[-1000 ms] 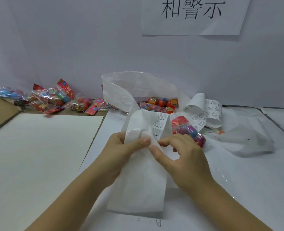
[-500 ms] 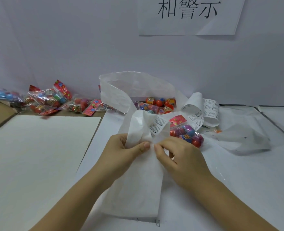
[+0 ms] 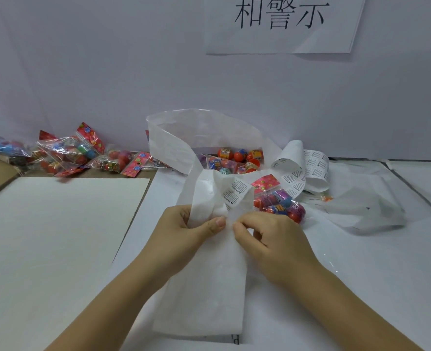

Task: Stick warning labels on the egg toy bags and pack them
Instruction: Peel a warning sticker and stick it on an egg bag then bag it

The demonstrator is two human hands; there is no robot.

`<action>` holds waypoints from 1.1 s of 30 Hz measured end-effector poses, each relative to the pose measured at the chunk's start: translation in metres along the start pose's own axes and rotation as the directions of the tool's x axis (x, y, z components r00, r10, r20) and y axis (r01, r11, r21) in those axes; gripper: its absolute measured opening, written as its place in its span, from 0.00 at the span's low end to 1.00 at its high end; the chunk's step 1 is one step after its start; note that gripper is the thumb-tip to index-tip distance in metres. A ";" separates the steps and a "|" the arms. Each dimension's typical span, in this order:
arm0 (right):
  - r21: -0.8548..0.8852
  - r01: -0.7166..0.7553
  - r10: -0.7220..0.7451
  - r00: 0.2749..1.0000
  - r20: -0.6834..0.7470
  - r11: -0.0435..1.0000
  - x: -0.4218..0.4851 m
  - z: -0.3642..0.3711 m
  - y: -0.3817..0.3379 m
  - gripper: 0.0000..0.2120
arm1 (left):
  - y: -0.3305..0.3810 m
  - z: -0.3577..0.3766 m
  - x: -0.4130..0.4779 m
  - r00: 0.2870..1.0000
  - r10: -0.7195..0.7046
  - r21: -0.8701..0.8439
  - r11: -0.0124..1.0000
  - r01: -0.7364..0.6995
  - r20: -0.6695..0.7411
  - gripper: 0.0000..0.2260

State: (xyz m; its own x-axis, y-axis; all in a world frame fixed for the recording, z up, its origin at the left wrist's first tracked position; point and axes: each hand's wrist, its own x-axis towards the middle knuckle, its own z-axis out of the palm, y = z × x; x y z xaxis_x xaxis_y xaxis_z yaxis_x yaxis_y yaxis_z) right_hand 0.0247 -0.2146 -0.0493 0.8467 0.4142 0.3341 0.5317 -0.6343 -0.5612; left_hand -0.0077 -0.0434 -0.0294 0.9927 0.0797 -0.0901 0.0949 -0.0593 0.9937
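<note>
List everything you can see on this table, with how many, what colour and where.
label strip: one, white, black print, near edge to middle
curled labels: one coil, white, back right
egg toy bag: one, clear, red card, right of the strip
egg toy bag pile: several, multicoloured, back left
big plastic bag: one, translucent white, back centre, egg toys inside
white sheet: one, left
clear film: one, crumpled, right
sign: one, white, black characters, wall
left hand: pinches label strip
right hand: pinches label strip
</note>
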 end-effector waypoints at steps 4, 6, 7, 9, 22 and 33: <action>0.089 -0.062 0.062 0.998 -0.006 0.994 0.002 0.000 0.001 0.11 | 0.001 -0.003 0.001 0.999 -0.030 0.008 1.000 0.030 -0.012 0.02; 0.131 -0.088 0.090 0.996 -0.011 0.987 0.002 0.001 0.001 0.13 | 0.002 -0.004 0.001 0.999 -0.040 0.013 0.999 0.040 -0.027 0.03; 0.136 -0.095 0.098 0.995 -0.012 0.986 0.002 0.001 0.002 0.14 | 0.002 -0.004 0.001 0.999 -0.042 0.019 0.999 0.042 -0.027 0.03; 0.141 -0.110 0.115 0.993 -0.034 0.984 0.003 0.001 0.003 0.13 | 0.002 -0.005 0.003 0.998 -0.054 0.026 0.998 0.055 -0.034 0.04; 0.653 -0.353 0.443 0.896 0.029 0.670 0.006 -0.011 -0.017 0.09 | -0.003 -0.012 0.000 0.446 0.843 0.804 0.027 -0.594 0.302 0.23; 0.812 -0.329 0.369 0.917 0.153 0.482 0.005 -0.020 -0.028 0.19 | -0.008 0.000 -0.002 0.438 0.872 0.751 0.138 -0.646 0.216 0.12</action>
State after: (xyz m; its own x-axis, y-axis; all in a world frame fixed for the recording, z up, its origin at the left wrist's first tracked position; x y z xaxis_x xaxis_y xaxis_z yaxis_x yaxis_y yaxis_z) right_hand 0.0148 -0.2082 -0.0164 0.9694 0.2449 -0.0166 -0.0391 0.0873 -0.9954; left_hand -0.0103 -0.0433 -0.0372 0.5341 -0.2321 0.8129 -0.5726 -0.8068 0.1458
